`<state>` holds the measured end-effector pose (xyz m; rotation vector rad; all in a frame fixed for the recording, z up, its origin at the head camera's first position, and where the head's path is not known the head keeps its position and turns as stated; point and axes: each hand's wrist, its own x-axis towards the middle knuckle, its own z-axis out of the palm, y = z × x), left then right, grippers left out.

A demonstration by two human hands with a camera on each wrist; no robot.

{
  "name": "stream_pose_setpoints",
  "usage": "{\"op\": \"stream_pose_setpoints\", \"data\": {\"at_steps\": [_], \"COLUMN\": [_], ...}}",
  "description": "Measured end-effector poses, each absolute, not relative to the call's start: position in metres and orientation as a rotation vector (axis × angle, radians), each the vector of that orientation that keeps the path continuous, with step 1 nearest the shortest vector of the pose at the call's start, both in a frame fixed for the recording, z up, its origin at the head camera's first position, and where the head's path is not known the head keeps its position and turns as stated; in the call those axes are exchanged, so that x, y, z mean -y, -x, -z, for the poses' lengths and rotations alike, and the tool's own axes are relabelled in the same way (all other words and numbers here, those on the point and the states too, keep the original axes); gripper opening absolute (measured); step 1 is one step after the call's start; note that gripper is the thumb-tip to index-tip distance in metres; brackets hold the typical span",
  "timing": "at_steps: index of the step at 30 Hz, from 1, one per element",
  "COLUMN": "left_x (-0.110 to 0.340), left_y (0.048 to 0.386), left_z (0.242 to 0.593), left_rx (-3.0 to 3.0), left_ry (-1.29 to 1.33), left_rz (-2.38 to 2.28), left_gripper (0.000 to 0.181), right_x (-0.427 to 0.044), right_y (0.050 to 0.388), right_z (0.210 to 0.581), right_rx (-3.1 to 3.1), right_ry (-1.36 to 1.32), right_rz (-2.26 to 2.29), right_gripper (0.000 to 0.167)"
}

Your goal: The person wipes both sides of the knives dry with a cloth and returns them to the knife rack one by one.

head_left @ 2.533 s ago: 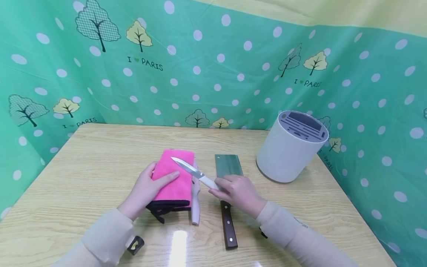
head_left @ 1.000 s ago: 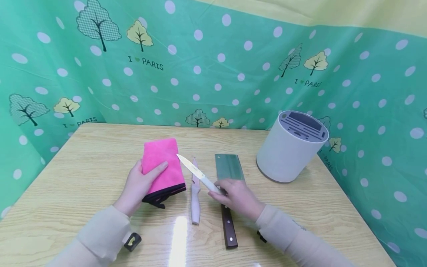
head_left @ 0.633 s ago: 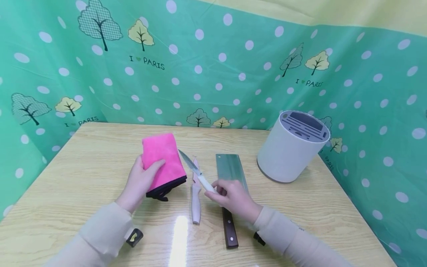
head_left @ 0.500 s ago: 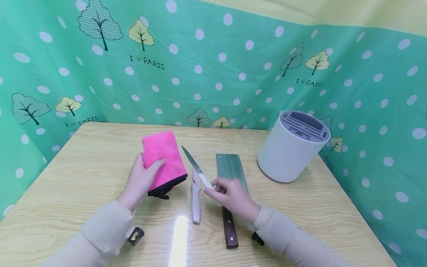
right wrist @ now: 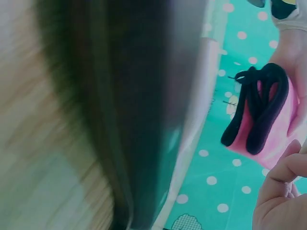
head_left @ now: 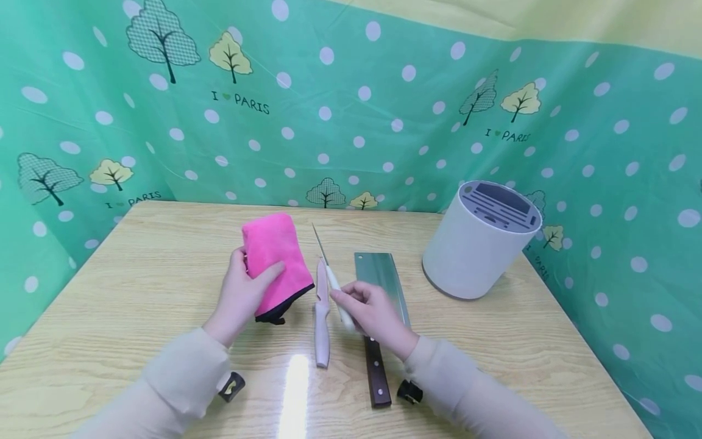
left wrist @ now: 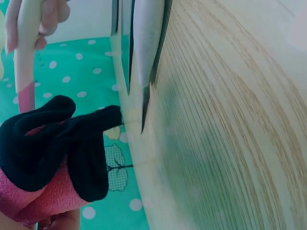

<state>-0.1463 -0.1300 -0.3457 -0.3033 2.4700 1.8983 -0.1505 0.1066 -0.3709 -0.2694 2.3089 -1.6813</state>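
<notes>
My left hand (head_left: pixel 237 299) grips a folded pink cloth (head_left: pixel 276 253) with black edging, its thumb lying across the front. In the left wrist view the edging (left wrist: pixel 88 158) hangs in loose folds. The right hand (head_left: pixel 378 314) pinches the white handle of a small knife (head_left: pixel 333 280) between thumb and fingers. That blade points away and stands nearly edge-on, just right of the cloth and apart from it. Under it, a second knife with a pale handle (head_left: pixel 322 335) lies on the table. Beside that lies a cleaver (head_left: pixel 379 274), partly hidden by my right hand.
A white round knife block (head_left: pixel 473 253) with a slotted dark top stands at the back right of the wooden table (head_left: pixel 164 262). A green dotted curtain (head_left: pixel 285 152) hangs behind. The cleaver's dark handle (right wrist: pixel 134 120) looms blurred in the right wrist view.
The knife has turned from slanting left over the cloth to pointing away, edge-on. The cloth has come off the blade and moved left, then slightly back right. Both hands keep their holds.
</notes>
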Motion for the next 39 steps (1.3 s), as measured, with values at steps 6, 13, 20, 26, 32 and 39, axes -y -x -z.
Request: {"op": "stream_pose_setpoints", "data": {"at_steps": [6,13,20,26,32,39], "left_x": [0.124,0.113,0.099,0.090,0.084,0.080], "left_y": [0.147,0.147,0.145,0.142,0.137,0.135], "left_z": [0.346,0.346,0.347,0.347,0.344,0.346], "left_rx": [-2.482,-2.500,-2.555,-2.638,-2.635,-2.631], "left_ry": [0.278,0.205,0.078,0.007,0.022,0.048], "left_rz": [-1.923,-1.928,-1.940,-1.895,-1.883,-1.878], "left_gripper": [0.076,0.068,0.058,0.048,0.046,0.045], "right_x": [-0.097,-0.090,-0.089,-0.087,-0.085,-0.084], "right_y": [0.152,0.152,0.152,0.150,0.148,0.150], "right_z": [0.367,0.365,0.362,0.356,0.354,0.354], "right_rx": [-2.189,-2.073,-2.020,-1.988,-1.978,-1.984], "right_ry": [0.221,0.193,0.200,0.213,0.224,0.228], "right_rz": [1.814,1.910,1.925,1.939,1.945,1.955], "right_gripper": [0.038,0.034,0.038,0.034,0.030,0.026]}}
